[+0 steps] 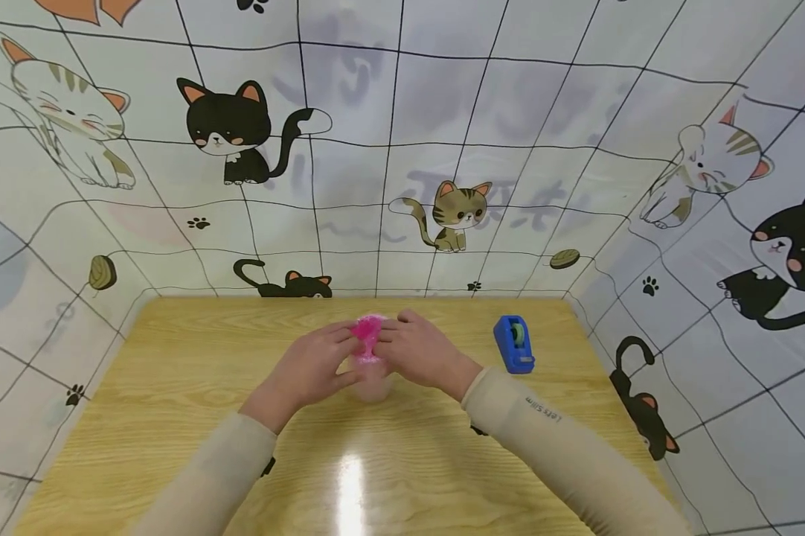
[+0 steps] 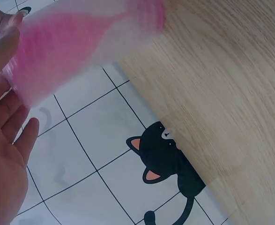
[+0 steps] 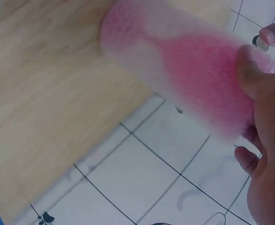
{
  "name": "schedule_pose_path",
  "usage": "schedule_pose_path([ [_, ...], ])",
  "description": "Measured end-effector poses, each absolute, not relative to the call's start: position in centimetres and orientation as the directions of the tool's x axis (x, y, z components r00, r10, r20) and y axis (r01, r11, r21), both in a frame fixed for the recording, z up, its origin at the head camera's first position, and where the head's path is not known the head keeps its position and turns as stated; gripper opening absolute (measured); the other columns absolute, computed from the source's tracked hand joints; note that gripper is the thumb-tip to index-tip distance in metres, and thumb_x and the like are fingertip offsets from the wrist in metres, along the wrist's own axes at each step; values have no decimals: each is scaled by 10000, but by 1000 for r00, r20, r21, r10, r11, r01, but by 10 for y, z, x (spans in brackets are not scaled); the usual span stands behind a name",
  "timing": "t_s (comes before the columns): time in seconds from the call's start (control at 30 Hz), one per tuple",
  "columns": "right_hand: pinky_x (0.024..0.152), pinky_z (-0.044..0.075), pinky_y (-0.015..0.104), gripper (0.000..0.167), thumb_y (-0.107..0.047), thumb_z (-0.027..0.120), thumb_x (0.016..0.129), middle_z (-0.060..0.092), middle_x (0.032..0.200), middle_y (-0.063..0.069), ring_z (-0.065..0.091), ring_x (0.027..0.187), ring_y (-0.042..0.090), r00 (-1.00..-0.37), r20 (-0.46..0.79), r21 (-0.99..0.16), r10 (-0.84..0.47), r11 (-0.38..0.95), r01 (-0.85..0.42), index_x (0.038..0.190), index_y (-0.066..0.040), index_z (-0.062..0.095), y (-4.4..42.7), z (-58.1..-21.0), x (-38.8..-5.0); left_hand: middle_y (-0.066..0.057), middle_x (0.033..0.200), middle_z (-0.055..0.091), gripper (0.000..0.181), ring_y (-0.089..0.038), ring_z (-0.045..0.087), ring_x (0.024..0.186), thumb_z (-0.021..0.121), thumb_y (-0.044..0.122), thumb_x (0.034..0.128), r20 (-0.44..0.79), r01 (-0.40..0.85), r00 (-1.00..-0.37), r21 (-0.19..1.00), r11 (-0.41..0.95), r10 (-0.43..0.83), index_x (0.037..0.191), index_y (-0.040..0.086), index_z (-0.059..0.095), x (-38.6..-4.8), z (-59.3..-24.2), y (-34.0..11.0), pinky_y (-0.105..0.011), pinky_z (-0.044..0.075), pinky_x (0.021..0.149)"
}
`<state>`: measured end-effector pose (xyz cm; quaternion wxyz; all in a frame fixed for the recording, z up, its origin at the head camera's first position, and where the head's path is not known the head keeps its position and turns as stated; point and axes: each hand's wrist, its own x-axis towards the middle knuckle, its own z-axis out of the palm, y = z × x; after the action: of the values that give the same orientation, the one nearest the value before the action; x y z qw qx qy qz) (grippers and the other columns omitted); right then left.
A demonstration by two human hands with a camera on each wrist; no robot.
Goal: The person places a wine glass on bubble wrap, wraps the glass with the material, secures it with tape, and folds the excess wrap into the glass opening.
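Observation:
A pink goblet-shaped thing (image 1: 369,333) shows through a roll of translucent, bubbly wrap (image 1: 373,388), which stands upright on the wooden table. In both wrist views the wrap looks like a cloudy cylinder, with a wide pink part toward the hands and a narrower stem toward the table. My left hand (image 1: 312,366) grips its upper end from the left, thumb and fingers about the rim. From the right, my right hand (image 1: 417,350) holds the same end, its thumb (image 3: 248,70) lying on the wrap. The fingers behind the wrap are partly hidden.
A blue tape dispenser (image 1: 514,344) with a roll of tape stands on the table (image 1: 208,350) to the right of the hands. Cloth printed with cats and grid lines (image 1: 356,171) hangs behind the table and along both sides.

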<state>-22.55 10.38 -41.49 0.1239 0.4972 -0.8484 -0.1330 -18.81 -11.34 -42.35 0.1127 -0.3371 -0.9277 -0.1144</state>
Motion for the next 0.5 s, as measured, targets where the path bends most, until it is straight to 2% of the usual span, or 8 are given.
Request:
schedule_pose_path([
  [0.13, 831, 392, 297, 400, -607, 597, 818, 721, 1028, -122, 600, 967, 81, -503, 124, 303, -855, 516, -801, 965, -241, 661, 104, -420, -222, -7, 1119, 710, 344, -224, 599, 1223, 759, 408, 824, 347, 680, -706, 88, 727, 618, 1033, 139, 711, -186, -423, -109, -373, 471, 1064],
  [0.23, 907, 401, 322, 407, -605, 603, 818, 711, 1024, -119, 613, 997, 88, -514, 134, 270, -847, 530, -804, 992, -239, 642, 107, -421, -223, 22, 1081, 716, 253, -203, 625, 1176, 751, 356, 838, 353, 698, -686, 69, 713, 637, 998, 163, 715, -187, -424, -107, -360, 481, 1051],
  [0.37, 1020, 379, 349, 384, -502, 698, 831, 690, 1103, -128, 614, 1076, 79, -494, 97, 283, -864, 500, -819, 1108, -250, 617, 110, -418, -223, 39, 1044, 727, 155, -181, 655, 1108, 720, 292, 870, 330, 721, -670, 79, 688, 665, 977, 179, 719, -189, -425, -104, -342, 500, 1023],
  [0.5, 1039, 376, 351, 417, -347, 793, 803, 682, 1148, -132, 622, 1085, 68, -482, 36, 305, -876, 469, -829, 1172, -252, 623, 108, -412, -221, 27, 1052, 734, 122, -180, 665, 1089, 711, 241, 884, 314, 736, -661, 91, 671, 682, 985, 176, 731, -191, -425, -104, -347, 505, 1016],
])
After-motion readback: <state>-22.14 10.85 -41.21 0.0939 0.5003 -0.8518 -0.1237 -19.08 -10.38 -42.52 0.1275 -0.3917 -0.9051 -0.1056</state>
